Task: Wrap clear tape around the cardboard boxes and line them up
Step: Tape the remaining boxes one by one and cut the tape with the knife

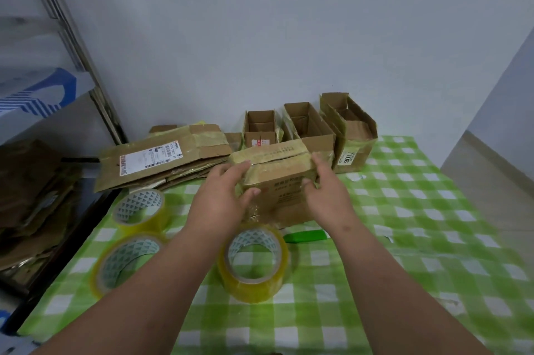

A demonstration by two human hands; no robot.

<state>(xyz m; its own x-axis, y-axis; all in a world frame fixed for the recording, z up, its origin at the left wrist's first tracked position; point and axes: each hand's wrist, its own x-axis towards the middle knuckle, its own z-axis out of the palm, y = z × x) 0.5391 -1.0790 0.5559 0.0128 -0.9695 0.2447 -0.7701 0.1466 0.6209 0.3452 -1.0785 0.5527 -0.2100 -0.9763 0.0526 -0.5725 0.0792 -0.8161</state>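
A stack of flattened cardboard (164, 164) lies at the table's (419, 239) far left, on a green checked cloth. Nearer are three rolls of clear tape (254, 262). At centre, a person holds a taped cardboard box (277, 178) between both hands: the left hand (222, 198) has its grip curled round the box's left edge, the right hand (326, 195) round its right. Behind and to the right, three open boxes (306, 126) stand in a row against the wall.
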